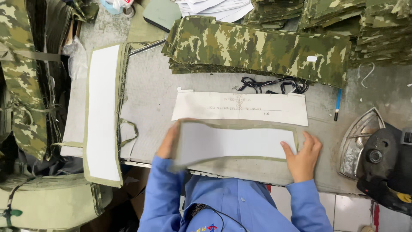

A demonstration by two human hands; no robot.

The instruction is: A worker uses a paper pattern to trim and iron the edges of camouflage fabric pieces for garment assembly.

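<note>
Your left hand (168, 141) and right hand (304, 155) hold a long fabric strip (236, 142), white-faced with an olive edge, flat-side up over the near edge of the bench (150, 92). The left grip curls around the strip's left end, which lifts and blurs there; the fingers are mostly hidden behind the cloth, so you cannot tell how tightly they close. The right grip pinches the strip's right end, thumb on top and fingers spread along the edge.

Just beyond the strip lies a white paper pattern (240, 108) with faint markings, close to it but apart. Beyond the pattern sits a tangle of black cord (274, 85), and past that a wide stack of camouflage pieces (257, 49). A blue pen (337, 104) lies off the pattern's right end. Right of the strip, near your right hand, a steam iron (377, 159) rests tilted at the bench edge. Left of the strip, a pile of finished white-faced strips (103, 114) lies crosswise, well apart from your left hand. Nothing lies on the strip itself.
</note>
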